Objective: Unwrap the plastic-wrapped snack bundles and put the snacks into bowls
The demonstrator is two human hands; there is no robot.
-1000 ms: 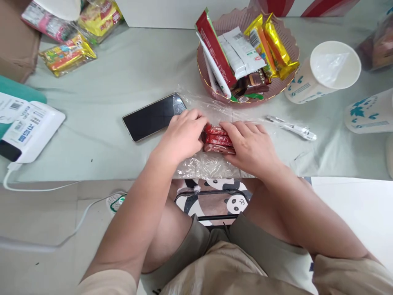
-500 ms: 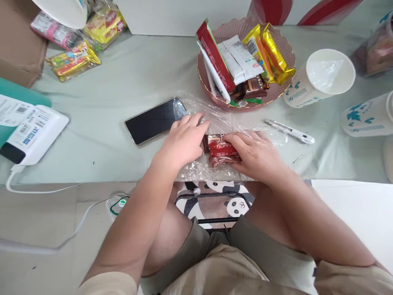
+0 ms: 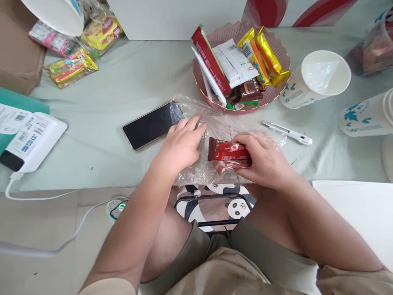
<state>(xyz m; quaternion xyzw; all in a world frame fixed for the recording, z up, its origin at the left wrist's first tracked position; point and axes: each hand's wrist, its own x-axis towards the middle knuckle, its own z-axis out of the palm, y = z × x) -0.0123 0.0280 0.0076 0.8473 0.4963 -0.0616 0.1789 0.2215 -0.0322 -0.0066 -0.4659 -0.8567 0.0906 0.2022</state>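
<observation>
My right hand (image 3: 266, 159) is closed round a small stack of red-wrapped chocolate bars (image 3: 229, 155), lifted a little above the table's front edge. My left hand (image 3: 181, 146) lies with its fingers curled down on a crumpled clear plastic bag (image 3: 199, 172) and holds it against the table. The bars stick out to the left of my right fingers, a short gap away from the left hand. A black phone (image 3: 149, 125) lies face up just left of the bag, its right end under the plastic.
A pink scalloped bowl (image 3: 278, 53) full of snack bars stands behind the hands. A white pen-like tool (image 3: 287, 132) and paper cups (image 3: 316, 78) lie right. Snack packets (image 3: 70, 67) and a white power bank (image 3: 32, 141) with its cable sit left. A panda bag (image 3: 215, 205) rests below the table edge.
My right hand has drawn the red bars to the right, out from between both hands, and raised them. The left hand stayed pressed on the plastic bag.
</observation>
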